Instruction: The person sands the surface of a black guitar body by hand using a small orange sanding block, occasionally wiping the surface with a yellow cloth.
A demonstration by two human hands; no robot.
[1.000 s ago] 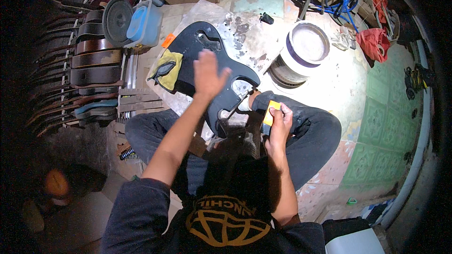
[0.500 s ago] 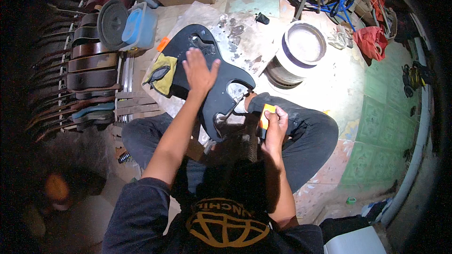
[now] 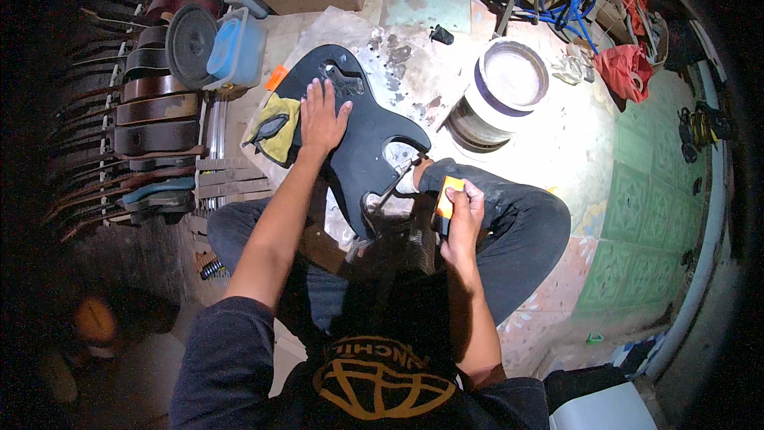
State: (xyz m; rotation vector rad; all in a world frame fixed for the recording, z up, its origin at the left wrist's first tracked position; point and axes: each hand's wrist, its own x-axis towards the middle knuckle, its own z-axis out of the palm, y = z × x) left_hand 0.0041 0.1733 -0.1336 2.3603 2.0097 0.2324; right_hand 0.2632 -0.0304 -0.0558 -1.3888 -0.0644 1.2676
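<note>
A black electric guitar body [image 3: 362,131] lies flat between my bent legs, its cut-out cavities showing bare, pale or whitish patches. Across its left side my left hand [image 3: 321,123] rests palm down, with the fingers stretched out and holding nothing. My right hand [image 3: 466,219] is closed around a small yellow-orange block [image 3: 446,201] with a dark lower end, held above my right shin beside the guitar body. Against the body's left edge sits a yellow cloth-like piece [image 3: 284,111] with a dark patch.
A white bucket [image 3: 515,78] stands ahead to the right. Several guitars [image 3: 155,139] line the left side, near a clear plastic box [image 3: 247,52] and a round dark lid [image 3: 191,45]. Blue tubing [image 3: 573,4] and a red bag [image 3: 622,73] lie at the far right.
My left hand has slid a little to the left over the guitar body, its fingers closer together. The right hand still holds the block in nearly the same place.
</note>
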